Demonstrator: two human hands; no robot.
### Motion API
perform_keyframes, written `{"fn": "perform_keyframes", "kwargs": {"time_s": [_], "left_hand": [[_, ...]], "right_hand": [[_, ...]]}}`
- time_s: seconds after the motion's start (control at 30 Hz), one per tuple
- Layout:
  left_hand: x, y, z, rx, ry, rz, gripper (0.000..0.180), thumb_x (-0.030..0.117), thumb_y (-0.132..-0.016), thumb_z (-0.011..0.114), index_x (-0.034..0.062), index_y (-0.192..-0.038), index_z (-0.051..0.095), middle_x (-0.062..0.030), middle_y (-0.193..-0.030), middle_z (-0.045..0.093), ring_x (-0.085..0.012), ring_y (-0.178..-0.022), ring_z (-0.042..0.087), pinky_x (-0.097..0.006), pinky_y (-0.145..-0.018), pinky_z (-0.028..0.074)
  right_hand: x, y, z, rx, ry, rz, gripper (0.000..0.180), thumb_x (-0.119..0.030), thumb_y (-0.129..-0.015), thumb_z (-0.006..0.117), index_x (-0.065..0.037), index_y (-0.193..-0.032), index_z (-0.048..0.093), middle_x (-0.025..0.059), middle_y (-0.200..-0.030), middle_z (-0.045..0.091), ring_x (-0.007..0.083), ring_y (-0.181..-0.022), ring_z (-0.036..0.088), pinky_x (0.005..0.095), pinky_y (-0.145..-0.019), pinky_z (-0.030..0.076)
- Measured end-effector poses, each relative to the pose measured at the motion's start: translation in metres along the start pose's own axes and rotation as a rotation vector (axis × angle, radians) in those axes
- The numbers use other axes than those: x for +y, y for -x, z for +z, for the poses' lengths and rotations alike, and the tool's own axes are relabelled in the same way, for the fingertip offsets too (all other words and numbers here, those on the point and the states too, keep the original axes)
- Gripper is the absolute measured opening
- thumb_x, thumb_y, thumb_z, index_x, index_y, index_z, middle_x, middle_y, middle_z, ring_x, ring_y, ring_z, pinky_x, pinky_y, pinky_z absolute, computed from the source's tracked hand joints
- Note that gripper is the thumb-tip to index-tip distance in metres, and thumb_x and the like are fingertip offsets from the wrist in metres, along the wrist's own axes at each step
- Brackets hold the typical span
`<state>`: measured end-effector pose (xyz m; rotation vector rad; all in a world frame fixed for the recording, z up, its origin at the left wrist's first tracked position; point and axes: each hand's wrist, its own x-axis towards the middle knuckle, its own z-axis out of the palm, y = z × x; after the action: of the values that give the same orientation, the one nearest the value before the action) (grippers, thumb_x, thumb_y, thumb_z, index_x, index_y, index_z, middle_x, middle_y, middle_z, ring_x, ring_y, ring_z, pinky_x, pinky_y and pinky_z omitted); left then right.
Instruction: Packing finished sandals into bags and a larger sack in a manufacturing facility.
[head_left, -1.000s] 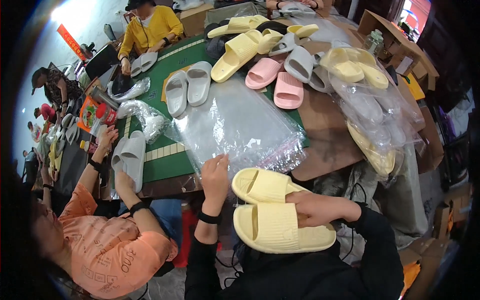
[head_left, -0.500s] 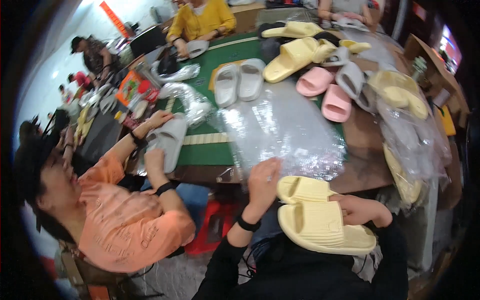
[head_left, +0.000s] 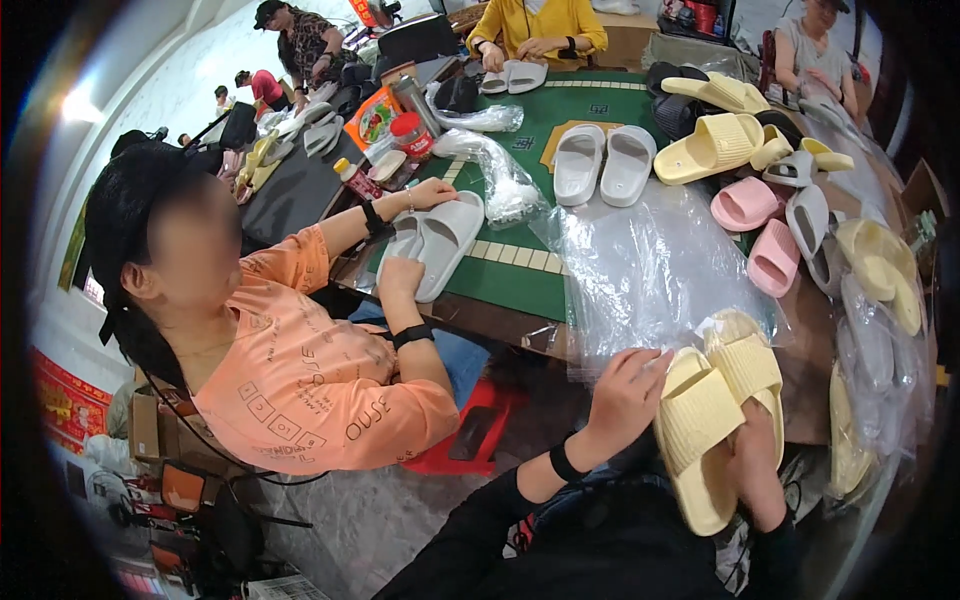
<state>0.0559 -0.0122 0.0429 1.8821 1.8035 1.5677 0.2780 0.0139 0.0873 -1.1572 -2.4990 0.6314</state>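
At the near edge of the table, the person's right hand (head_left: 757, 470) wraps around a pair of pale yellow slides (head_left: 715, 425) from underneath, fingers curled shut against the soles so the pair stands stacked sole to sole, toes tilted up and away. The left hand (head_left: 625, 390) rests on the near side of the same pair, fingers bent over the strap of the front slipper and its thumb toward the edge of a stack of clear plastic bags (head_left: 650, 265). The top of the slides seems to sit at the mouth of the nearest bag, though whether they are already inside it I cannot tell through the glare. The bags lie flat on the green table mat (head_left: 510, 280), just above both hands.

To the left, a co-worker in an orange shirt (head_left: 300, 370) presses both hands on a pair of grey slides (head_left: 435, 240). Further back lie a white pair (head_left: 605, 162), a pink pair (head_left: 760, 228) and more yellow ones (head_left: 712, 148), well apart from the held pair.
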Motion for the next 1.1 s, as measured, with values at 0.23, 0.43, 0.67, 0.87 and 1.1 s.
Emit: {"fn": "perform_keyframes", "kwargs": {"time_s": [0.23,0.43,0.67,0.87,1.1], "left_hand": [[0.002,-0.003,0.002,-0.035,-0.337,0.165,0.033,0.005,-0.08,0.063,0.0043,-0.113,0.065,-0.0161,-0.117,0.061,-0.034,-0.105,0.058,-0.042,-0.089,0.049],[-0.015,-0.005,0.0,-0.108,-0.236,0.148,0.037,0.003,-0.082,0.059,0.0038,-0.12,0.062,-0.0188,-0.122,0.058,-0.0405,-0.113,0.054,-0.045,-0.094,0.046],[-0.009,-0.004,-0.008,-0.225,-0.209,0.156,0.031,0.003,-0.087,0.057,0.0017,-0.117,0.063,-0.0173,-0.118,0.062,-0.0391,-0.112,0.056,-0.044,-0.096,0.045],[-0.012,-0.019,-0.018,-0.09,0.017,-0.218,0.024,0.003,-0.09,0.056,0.0007,-0.112,0.065,-0.0185,-0.101,0.067,-0.0347,-0.092,0.065,-0.039,-0.082,0.051],[-0.044,-0.018,-0.003,-0.272,-0.07,0.172,0.034,0.004,-0.085,0.058,0.0028,-0.119,0.062,-0.0146,-0.115,0.064,-0.0351,-0.107,0.059,-0.042,-0.091,0.046]], "right_hand": [[0.013,0.009,0.015,0.047,0.365,-0.212,0.032,-0.008,-0.064,0.063,0.001,-0.094,0.067,0.0197,-0.107,0.055,0.039,-0.11,0.052,0.0504,-0.099,0.039],[0.016,-0.001,0.007,-0.087,0.251,-0.32,0.023,-0.012,-0.068,0.064,-0.003,-0.089,0.065,0.0116,-0.102,0.056,0.0319,-0.11,0.053,0.0452,-0.099,0.039],[0.027,-0.006,0.006,-0.155,0.189,-0.392,0.024,-0.017,-0.071,0.066,-0.005,-0.092,0.065,0.0097,-0.099,0.055,0.0287,-0.104,0.054,0.0413,-0.093,0.042],[0.033,0.016,-0.001,-0.314,-0.075,-0.216,0.024,-0.013,-0.074,0.066,-0.005,-0.097,0.064,0.0115,-0.093,0.057,0.0317,-0.091,0.058,0.0398,-0.081,0.047],[0.007,0.021,-0.026,-0.38,-0.664,-0.296,0.037,-0.005,-0.079,0.065,-0.001,-0.116,0.06,0.0156,-0.111,0.06,0.0328,-0.103,0.059,0.036,-0.087,0.048]]}}
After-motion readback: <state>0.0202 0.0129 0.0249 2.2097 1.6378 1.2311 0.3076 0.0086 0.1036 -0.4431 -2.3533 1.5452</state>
